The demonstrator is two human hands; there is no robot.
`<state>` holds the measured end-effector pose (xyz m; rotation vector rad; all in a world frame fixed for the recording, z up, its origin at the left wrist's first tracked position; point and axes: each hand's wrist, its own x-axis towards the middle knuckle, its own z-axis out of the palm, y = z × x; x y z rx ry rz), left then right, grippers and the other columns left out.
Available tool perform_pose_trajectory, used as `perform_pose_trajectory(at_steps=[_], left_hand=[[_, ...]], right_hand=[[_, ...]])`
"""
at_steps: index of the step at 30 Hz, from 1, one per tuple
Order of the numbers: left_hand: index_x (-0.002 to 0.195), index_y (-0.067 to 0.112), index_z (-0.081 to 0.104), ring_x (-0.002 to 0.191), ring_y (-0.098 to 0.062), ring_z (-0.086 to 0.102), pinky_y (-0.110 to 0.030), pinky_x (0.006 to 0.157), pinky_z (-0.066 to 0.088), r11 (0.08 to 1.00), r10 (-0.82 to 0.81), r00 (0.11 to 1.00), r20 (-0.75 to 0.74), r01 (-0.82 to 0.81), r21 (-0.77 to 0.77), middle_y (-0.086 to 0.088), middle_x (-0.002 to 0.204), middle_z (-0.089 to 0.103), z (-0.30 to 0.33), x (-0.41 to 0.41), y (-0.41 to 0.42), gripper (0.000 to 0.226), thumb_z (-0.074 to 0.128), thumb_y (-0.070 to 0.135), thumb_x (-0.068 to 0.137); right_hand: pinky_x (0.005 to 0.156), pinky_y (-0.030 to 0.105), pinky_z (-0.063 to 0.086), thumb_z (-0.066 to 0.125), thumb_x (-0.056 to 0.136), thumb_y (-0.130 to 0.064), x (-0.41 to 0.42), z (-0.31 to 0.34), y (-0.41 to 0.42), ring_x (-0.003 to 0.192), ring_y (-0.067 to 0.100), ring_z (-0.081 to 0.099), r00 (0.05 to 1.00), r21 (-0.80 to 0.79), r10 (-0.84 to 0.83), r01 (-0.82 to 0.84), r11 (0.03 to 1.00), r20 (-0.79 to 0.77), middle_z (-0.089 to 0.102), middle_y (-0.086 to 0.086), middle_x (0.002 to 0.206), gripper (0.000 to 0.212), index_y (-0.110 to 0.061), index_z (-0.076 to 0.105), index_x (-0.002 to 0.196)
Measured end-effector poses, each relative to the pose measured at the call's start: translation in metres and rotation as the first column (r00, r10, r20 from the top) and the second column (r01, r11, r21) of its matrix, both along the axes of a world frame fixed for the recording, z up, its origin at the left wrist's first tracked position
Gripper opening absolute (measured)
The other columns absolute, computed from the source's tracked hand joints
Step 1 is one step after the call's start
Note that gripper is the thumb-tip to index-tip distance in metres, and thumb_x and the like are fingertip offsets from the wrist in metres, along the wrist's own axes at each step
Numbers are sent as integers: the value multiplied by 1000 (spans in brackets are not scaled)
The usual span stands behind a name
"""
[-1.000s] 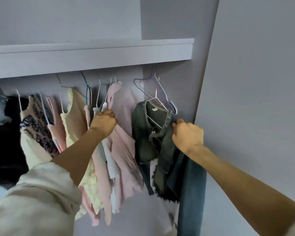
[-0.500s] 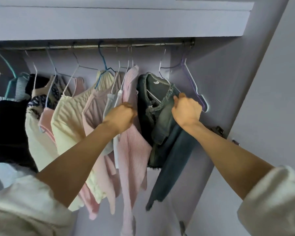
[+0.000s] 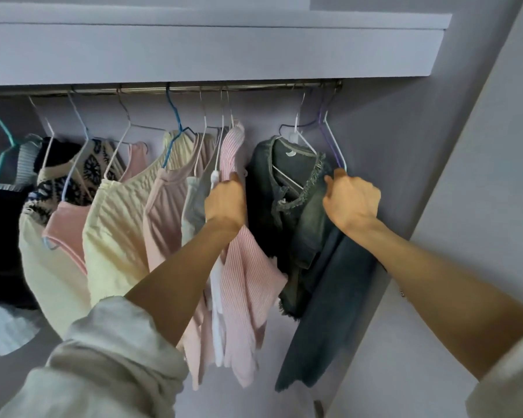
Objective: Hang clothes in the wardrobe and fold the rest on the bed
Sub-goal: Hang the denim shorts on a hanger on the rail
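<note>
I see the metal wardrobe rail above both hands, loaded with clothes. My left hand grips the pink ribbed top, parting a gap. My right hand clutches the dark denim garment, fingertips at the purple wire hanger. Since half a second ago, little differs.

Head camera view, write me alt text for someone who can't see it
A person's left hand grips a pink striped top while the right hand holds a dark denim garment at its hanger, both hanging from a wardrobe rail. Further left hang cream, pink and patterned clothes.
</note>
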<state>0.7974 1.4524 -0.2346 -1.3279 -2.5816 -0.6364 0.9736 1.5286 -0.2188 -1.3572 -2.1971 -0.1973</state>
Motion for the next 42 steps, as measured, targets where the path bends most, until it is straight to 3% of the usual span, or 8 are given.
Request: perform_pose_trajectory(at_steps=[12, 19, 28, 30, 33, 36, 39, 42], left_hand=[[122, -4, 50, 113, -36, 54, -40, 87, 46, 983, 98, 977, -188, -125, -135, -22, 122, 56, 12, -19, -28, 33, 37, -8, 92], [133, 7, 41, 130, -44, 33, -45, 94, 40, 990, -74, 996, 48, 79, -121, -28, 135, 37, 11, -17, -26, 40, 40, 8, 94], [149, 14, 12, 144, -32, 6, -42, 98, 38, 974, -99, 990, 101, 117, -194, -18, 149, 28, 10, -20, -43, 64, 44, 12, 94], [150, 17, 4, 140, -32, 21, -42, 92, 43, 969, -110, 986, 128, 135, -207, -22, 149, 27, 5, -20, -44, 71, 47, 17, 94], [150, 23, -5, 105, -37, 56, -40, 79, 46, 968, -120, 977, 177, 155, -197, -22, 126, 52, -4, -17, -49, 80, 51, 21, 92], [148, 25, -12, 101, -35, 57, -40, 84, 45, 962, -166, 956, 244, 211, -175, -19, 115, 57, -16, -6, -62, 86, 52, 19, 92], [149, 24, -9, 119, -33, 49, -40, 96, 42, 953, -232, 929, 288, 277, -125, -13, 142, 37, -29, 6, -85, 82, 51, 17, 93], [150, 24, -2, 123, -31, 46, -39, 97, 43, 952, -264, 915, 307, 299, -72, -8, 149, 25, -48, 16, -113, 77, 50, 16, 93]], right_hand=[[64, 33, 33, 31, 101, -21, -27, 13, -5, 90, 41, 62, 996, 37, 61, -58, 998, -72, 67, 21, 94, 30, 0, 52, 108], [63, 32, 32, 31, 102, -20, -64, 8, -4, 90, 38, 63, 993, 4, 91, -91, 996, -70, 67, 18, 95, 30, 0, 52, 110], [63, 31, 35, 39, 98, -10, -91, -5, -2, 94, 36, 63, 993, -159, 114, -113, 981, -4, 67, 16, 101, 20, -1, 46, 114], [64, 32, 35, 37, 99, -14, -89, -6, -6, 96, 37, 62, 989, -230, 130, -141, 963, -65, 65, 17, 103, 23, -1, 44, 115], [64, 32, 34, 39, 97, -13, -77, -15, -16, 98, 37, 59, 980, -331, 160, -190, 924, -115, 62, 18, 107, 25, -1, 40, 119], [72, 36, 38, 44, 95, -13, -59, -30, -29, 110, 37, 49, 966, -373, 186, -241, 896, -177, 51, 18, 120, 32, -1, 38, 123], [93, 44, 40, 47, 92, -9, -40, -45, -45, 122, 36, 39, 960, -398, 190, -259, 880, -205, 42, 18, 132, 53, -5, 26, 140], [101, 48, 35, 44, 92, -9, -18, -58, -68, 128, 35, 32, 965, -440, 160, -237, 866, -206, 33, 16, 140, 65, -9, 11, 148]])
